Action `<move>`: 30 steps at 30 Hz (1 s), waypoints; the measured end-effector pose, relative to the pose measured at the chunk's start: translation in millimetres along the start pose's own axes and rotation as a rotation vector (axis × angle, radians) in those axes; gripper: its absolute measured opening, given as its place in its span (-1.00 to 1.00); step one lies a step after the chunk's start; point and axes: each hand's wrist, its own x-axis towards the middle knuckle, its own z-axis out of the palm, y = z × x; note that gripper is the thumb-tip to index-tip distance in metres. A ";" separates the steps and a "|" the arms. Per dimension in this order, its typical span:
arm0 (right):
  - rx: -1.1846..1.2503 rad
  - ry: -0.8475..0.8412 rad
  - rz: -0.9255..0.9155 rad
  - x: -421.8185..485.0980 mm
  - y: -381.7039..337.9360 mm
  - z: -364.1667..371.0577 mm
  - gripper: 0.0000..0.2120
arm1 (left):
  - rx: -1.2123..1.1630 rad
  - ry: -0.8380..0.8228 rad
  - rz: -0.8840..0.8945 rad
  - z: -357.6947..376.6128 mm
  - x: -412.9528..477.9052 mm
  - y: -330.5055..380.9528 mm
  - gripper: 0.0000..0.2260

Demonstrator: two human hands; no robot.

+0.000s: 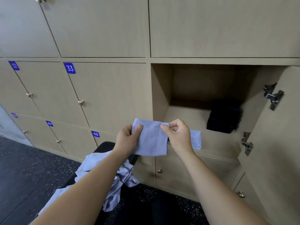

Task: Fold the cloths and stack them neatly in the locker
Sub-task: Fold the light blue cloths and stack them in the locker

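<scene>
I hold a small light-blue cloth (pixel 151 140) up in front of the open locker (pixel 183 117). My left hand (pixel 128 138) pinches its left edge, thumb on the front. My right hand (pixel 177 133) grips its upper right part, and a strip of the cloth sticks out past that hand to the right. Inside the locker, at the right, sits a stack of folded dark cloths (pixel 224 116). A heap of unfolded light-blue cloths (pixel 120 181) lies on a black seat (pixel 103 146) below my left arm.
The locker's door (pixel 279 127) stands open at the right, hinges showing. Closed numbered locker doors (pixel 105 95) fill the wall to the left, above and below. Dark speckled floor (pixel 32 168) spreads at the lower left.
</scene>
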 end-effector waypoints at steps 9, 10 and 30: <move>0.089 -0.247 0.373 7.5 53.9 -57.1 -0.92 | -0.052 -0.072 -0.016 77.7 17.5 -9.6 -0.78; 0.083 -0.204 0.362 10.4 61.9 -62.5 -0.88 | -0.047 -0.091 -0.024 87.1 19.4 -13.5 -0.77; -0.320 0.171 0.251 140.2 160.1 -129.4 -0.65 | -0.137 -0.327 -0.224 222.4 129.6 -48.1 -0.86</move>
